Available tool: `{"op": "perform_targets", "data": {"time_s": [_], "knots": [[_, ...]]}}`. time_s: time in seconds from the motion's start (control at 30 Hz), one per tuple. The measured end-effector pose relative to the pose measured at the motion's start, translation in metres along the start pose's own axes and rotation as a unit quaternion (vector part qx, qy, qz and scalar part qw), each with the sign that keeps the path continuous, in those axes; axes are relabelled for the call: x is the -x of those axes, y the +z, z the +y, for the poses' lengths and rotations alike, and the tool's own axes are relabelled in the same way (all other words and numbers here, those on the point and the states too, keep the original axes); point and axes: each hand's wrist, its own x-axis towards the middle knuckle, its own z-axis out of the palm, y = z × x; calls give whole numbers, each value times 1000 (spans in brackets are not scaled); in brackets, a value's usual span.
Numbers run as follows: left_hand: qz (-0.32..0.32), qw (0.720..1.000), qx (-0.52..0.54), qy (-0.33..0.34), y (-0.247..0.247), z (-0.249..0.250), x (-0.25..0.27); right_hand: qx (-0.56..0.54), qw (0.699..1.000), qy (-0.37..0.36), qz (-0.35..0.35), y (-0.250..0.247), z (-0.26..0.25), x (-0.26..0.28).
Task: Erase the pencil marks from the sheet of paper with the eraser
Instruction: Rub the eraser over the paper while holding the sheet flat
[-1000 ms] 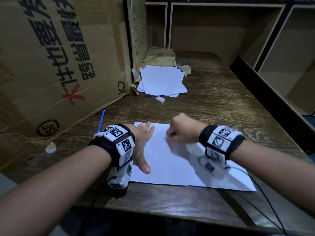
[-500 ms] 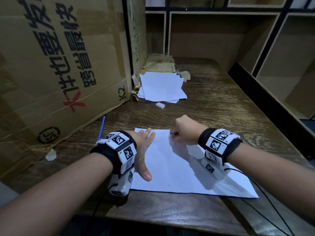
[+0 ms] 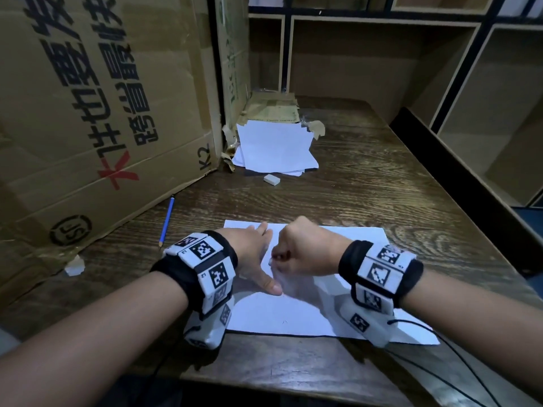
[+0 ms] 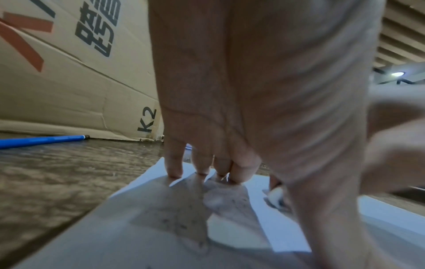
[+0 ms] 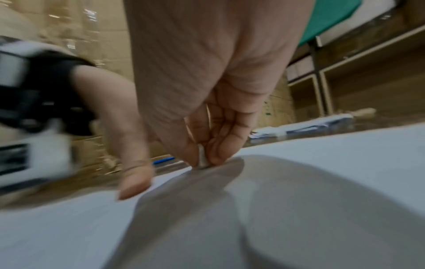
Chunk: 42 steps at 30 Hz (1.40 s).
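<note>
A white sheet of paper lies flat on the dark wooden desk near its front edge. My left hand lies flat on the sheet's left part, fingers straight and pressing it down. My right hand is curled in a fist over the sheet's upper middle, pinching a small white eraser between thumb and fingertips, its lower end touching the paper. In the head view the fist hides the eraser. Dark eraser crumbs speckle the paper under my left palm.
A blue pencil lies on the desk left of the sheet. A second white eraser sits further back, in front of a stack of white papers. A large cardboard box walls off the left; shelves stand behind and right.
My right fist has moved left and toward me across the sheet, close to my left thumb. The left hand stays flat on the paper.
</note>
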Motion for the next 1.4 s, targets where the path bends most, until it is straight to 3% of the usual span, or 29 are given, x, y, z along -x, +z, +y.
{"op": "perform_targets", "data": {"time_s": [0.13, 0.3, 0.47, 0.67, 0.83, 1.0, 1.2, 1.33, 1.4], "knots": [[-7, 1000, -15, -2, -5, 7, 9, -13, 996, 59, 63, -12, 33, -14], [0, 1000, -7, 3, -1, 5, 4, -24, 999, -1, -28, -1, -16, 4], [-20, 1000, -16, -8, -6, 5, 9, -6, 997, 56, 47, -15, 29, -13], [-22, 1000, -13, -4, -2, 5, 8, -22, 999, -6, -39, -2, -14, 5], [-35, 999, -1, -11, -6, 3, 12, -13, 996, 55, 65, -12, 36, -9], [-31, 999, 0, -13, -5, 3, 10, -27, 999, 6, -19, -1, -7, 2], [-39, 999, 20, -12, -4, -3, 9, -10, 997, 53, 61, -15, 36, -17], [-33, 999, 17, -10, -4, -1, 6, -11, 1000, -25, -3, -3, 2, -2], [-34, 999, 18, -11, -4, -2, 6, 14, 1000, -19, -6, -7, 12, -3]]}}
